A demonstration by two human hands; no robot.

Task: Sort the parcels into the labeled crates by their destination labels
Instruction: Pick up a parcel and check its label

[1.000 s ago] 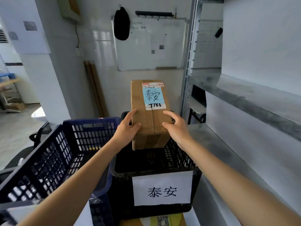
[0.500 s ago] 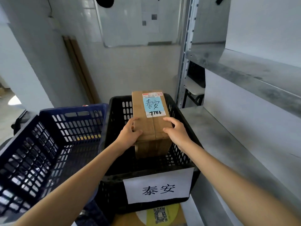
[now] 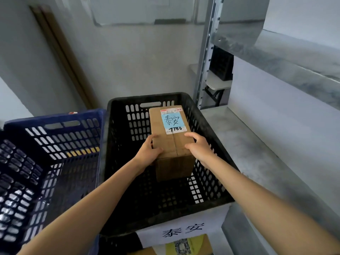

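Left hand (image 3: 149, 152) and right hand (image 3: 200, 147) clasped the parcel (image 3: 172, 144), low inside the black crate (image 3: 117, 144) with matching label (image 3: 184, 231); only release seemed left.

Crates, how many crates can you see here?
2. The black crate is in the middle, with the cardboard parcel in it. The blue crate sits right beside it on the left. A dark shape behind the shelf post might be another; it's too unclear.
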